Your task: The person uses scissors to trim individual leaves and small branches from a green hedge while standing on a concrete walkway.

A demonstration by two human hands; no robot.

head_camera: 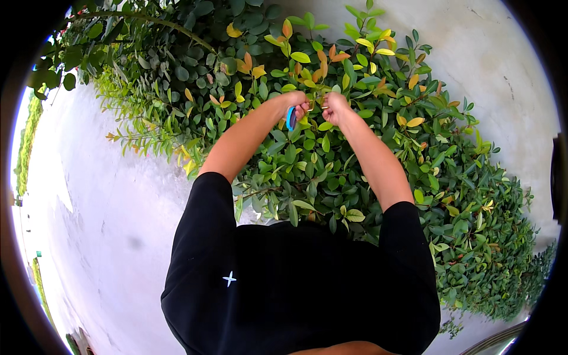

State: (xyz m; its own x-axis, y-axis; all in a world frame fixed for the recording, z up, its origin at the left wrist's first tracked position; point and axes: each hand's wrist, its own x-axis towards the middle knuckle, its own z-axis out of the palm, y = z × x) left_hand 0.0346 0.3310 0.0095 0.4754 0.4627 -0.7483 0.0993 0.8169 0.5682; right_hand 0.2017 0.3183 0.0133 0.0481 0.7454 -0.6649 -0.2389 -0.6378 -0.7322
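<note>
Both of my hands are held close together over the leafy top of a shrub hedge [310, 168]. My left hand [296, 103] is closed, and a blue-edged object with a dark inner face [291, 118] sticks out below its fingers. What kind of object it is cannot be made out. A thin yellowish piece [311, 105] shows at its fingertips. My right hand [334, 106], a short gap to the right, pinches another thin yellowish piece [324, 104]. Whether these pieces are wire or stem is unclear. Green and orange young leaves [326, 62] surround both hands.
A pale concrete wall [497, 66] stands behind the hedge at right. Light paving [111, 230] lies at left. A thick arching stem [164, 23] crosses the upper left. Part of a curved rim [492, 339] shows at lower right.
</note>
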